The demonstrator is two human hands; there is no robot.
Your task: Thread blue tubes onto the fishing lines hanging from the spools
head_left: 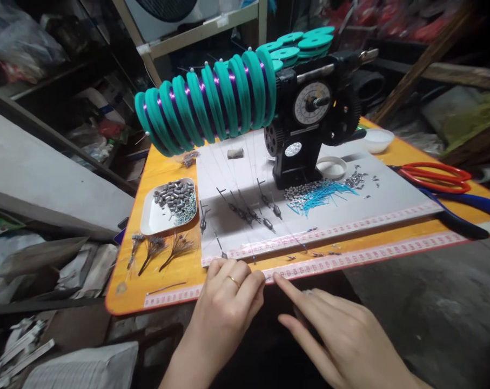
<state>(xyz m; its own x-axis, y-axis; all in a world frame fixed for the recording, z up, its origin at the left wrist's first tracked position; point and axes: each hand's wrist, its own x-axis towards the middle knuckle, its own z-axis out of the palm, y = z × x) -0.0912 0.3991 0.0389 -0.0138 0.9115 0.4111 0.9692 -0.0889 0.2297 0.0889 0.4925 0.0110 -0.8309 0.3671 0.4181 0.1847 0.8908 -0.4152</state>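
At the left of the frame, a white plastic tray point(148, 218) of dark grey, barrel-shaped pieces point(175, 197) lay on the orange tabletop point(121, 275), above three bundles of thin, dark strands point(154, 246). Right of these, a row of teal foam discs wound with shiny purple thread point(206, 102) sloped up toward the right, fine lines hanging from it to dark weights point(268, 223) in the centre.

Along the near edge ran a flat white measuring strip with pink printing point(317, 265), its long axis rising gently from lower left to right. The left hand point(226, 305), at lower centre, covered part of it, pointing up the frame; its fingers were curled in tight, thumb against forefinger, and whatever lay between them could not be made out.

A tiny blue sliver point(268, 279) showed on the strip just beside those fingertips, too small for its direction to be read. The right hand point(342, 327) pointed up and left, its forefinger stretched to the strip and its thumb wide apart; its folded fingers were partly hidden.

Farther right stood a black metal machine with a round dial point(297, 156), above loose bright-blue slivers point(321, 195), then red-handled scissors point(439, 175) and blue-handled pliers point(477, 204), the latter cut off by the right border.
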